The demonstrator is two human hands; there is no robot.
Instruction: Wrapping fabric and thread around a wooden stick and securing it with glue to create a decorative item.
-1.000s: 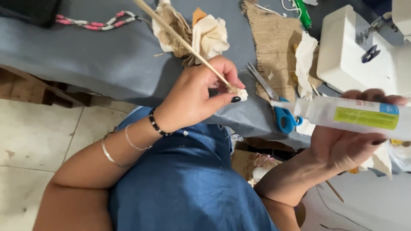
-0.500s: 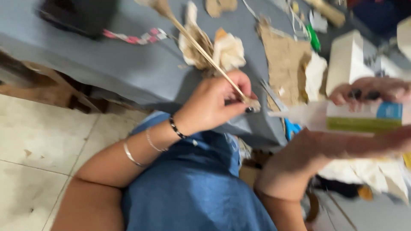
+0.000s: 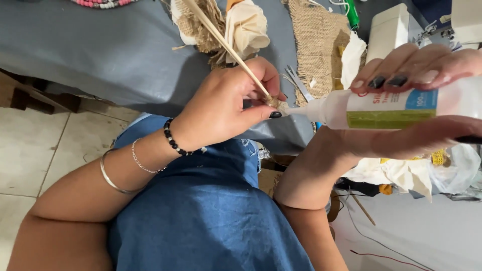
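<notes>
The thin wooden stick [image 3: 228, 47] runs up out of the top edge, so its far end is cut off, and its lower end, wrapped in a small knot of pale fibre, is mostly hidden between the thumb and fingertips of the left hand [image 3: 228, 108], which pinches it closed above the lap. The right hand [image 3: 411, 108] is wrapped around a white plastic glue bottle [image 3: 396, 105] held sideways; its base runs off the right edge, and its tapered translucent nozzle touches the wrapped end of the stick. Behind, on the grey cloth-covered table [image 3: 100, 55], lie a frayed square of coarse burlap [image 3: 321, 40] and a soft bundle of cream fabric and straw [image 3: 241, 27], partly masked by the stick. A blue denim garment [image 3: 201, 216] covers the lap.
</notes>
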